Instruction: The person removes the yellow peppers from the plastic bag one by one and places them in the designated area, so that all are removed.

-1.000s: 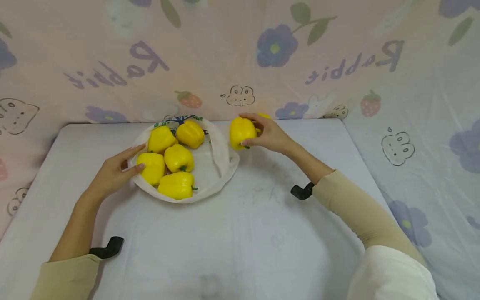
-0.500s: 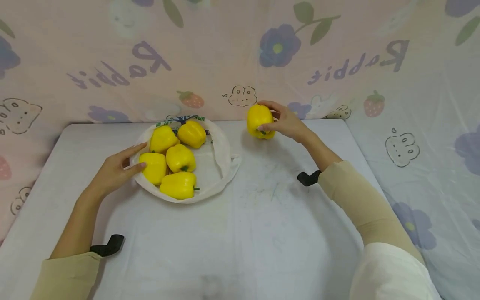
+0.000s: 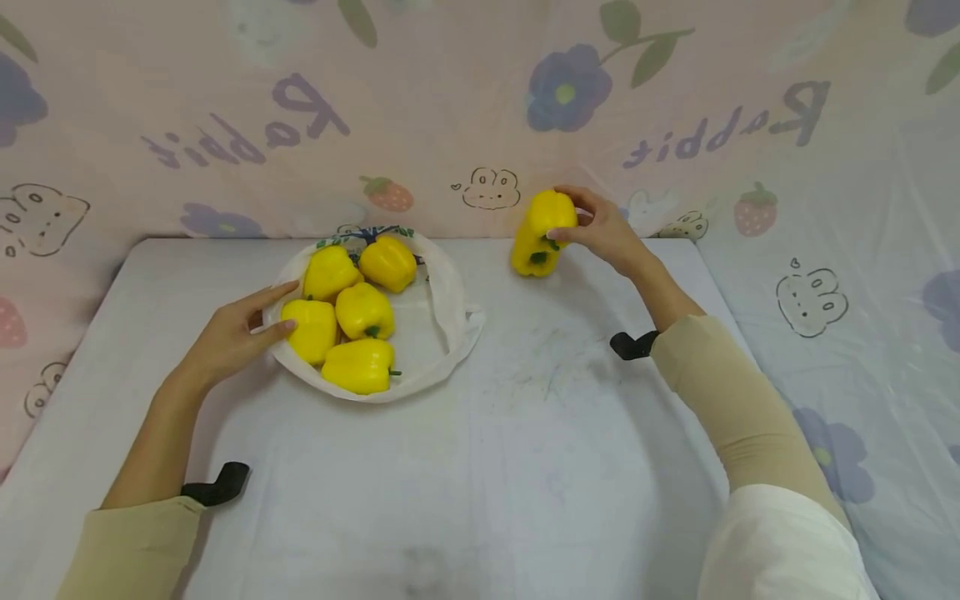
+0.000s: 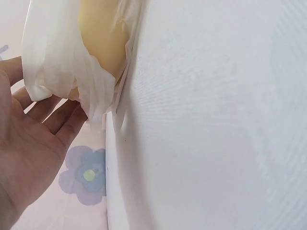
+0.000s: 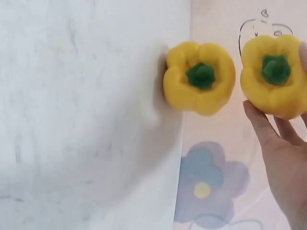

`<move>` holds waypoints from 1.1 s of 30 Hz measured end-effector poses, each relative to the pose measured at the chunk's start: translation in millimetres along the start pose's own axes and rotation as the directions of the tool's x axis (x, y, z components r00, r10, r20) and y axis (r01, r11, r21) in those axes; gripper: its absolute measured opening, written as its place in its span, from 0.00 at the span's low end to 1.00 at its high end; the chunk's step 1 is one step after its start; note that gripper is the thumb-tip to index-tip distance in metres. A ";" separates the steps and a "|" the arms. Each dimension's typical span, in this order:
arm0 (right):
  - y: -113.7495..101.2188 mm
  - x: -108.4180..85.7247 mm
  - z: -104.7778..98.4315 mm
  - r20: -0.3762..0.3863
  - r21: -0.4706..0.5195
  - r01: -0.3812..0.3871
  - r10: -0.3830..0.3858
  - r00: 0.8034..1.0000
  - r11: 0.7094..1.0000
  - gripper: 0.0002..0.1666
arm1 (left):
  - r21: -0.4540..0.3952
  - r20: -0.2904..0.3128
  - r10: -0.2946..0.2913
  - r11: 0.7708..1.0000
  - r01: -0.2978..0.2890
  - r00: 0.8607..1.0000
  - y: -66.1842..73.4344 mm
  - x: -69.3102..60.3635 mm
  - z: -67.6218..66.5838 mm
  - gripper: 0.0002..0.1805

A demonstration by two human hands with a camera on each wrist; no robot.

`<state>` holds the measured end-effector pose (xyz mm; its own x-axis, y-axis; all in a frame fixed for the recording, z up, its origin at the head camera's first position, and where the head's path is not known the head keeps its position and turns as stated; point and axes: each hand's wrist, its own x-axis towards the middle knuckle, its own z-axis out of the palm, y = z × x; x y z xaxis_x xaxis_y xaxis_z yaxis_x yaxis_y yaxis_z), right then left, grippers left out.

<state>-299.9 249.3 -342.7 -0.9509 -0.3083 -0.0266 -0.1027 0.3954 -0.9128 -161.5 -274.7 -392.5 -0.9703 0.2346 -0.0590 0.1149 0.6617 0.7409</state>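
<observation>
The right hand grips a yellow pepper between thumb and fingers, raised above a second pepper that lies near the far edge of the tabletop, right of that edge's middle; a gap separates the two. Toward the far-left corner, the left hand pinches the rim of a white bag holding five yellow peppers.
</observation>
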 end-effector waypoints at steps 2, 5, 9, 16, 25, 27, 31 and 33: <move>3.7 -0.6 -4.9 -0.023 0.009 -0.005 0.006 1.000 1.000 0.45 | -0.001 -0.002 0.000 1.000 0.000 1.000 -0.4 -0.3 0.0 0.35; 10.0 -1.2 -11.5 -0.047 0.040 -0.021 0.023 0.999 0.999 0.46 | 0.001 0.001 -0.011 1.000 0.011 1.000 -0.2 -0.4 -0.1 0.35; 17.5 -1.6 -16.8 -0.052 0.055 -0.049 0.052 0.997 0.997 0.46 | 0.010 0.004 -0.032 0.999 0.032 0.999 0.4 -0.8 -0.7 0.36; 24.8 -6.0 -21.7 -0.091 0.036 -0.070 0.073 0.993 0.997 0.45 | 0.000 0.005 -0.022 1.000 0.022 1.000 1.9 0.0 -0.4 0.35; 37.0 -12.2 -27.9 -0.098 0.006 -0.112 0.112 0.989 0.994 0.47 | -0.010 -0.004 -0.021 1.000 0.021 1.000 2.0 1.9 -0.7 0.35; 38.2 -15.2 -29.3 -0.095 -0.003 -0.126 0.125 0.988 0.992 0.47 | -0.025 -0.003 -0.017 1.000 0.017 1.000 2.0 2.2 0.0 0.34; 35.5 -20.8 -29.6 -0.067 0.003 -0.146 0.145 0.987 0.989 0.48 | -0.030 -0.001 -0.014 0.999 0.014 1.000 2.4 1.1 1.1 0.35; 33.2 -22.2 -28.4 -0.052 0.003 -0.145 0.145 0.988 0.989 0.47 | -0.023 -0.002 -0.017 1.000 0.017 1.000 2.9 -0.2 0.9 0.35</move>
<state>-290.4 293.8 -360.8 -0.9696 -0.2022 -0.1377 0.0375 0.4333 -0.9005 -160.8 -272.2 -391.0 -0.9726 0.2218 -0.0701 0.0937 0.6493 0.7548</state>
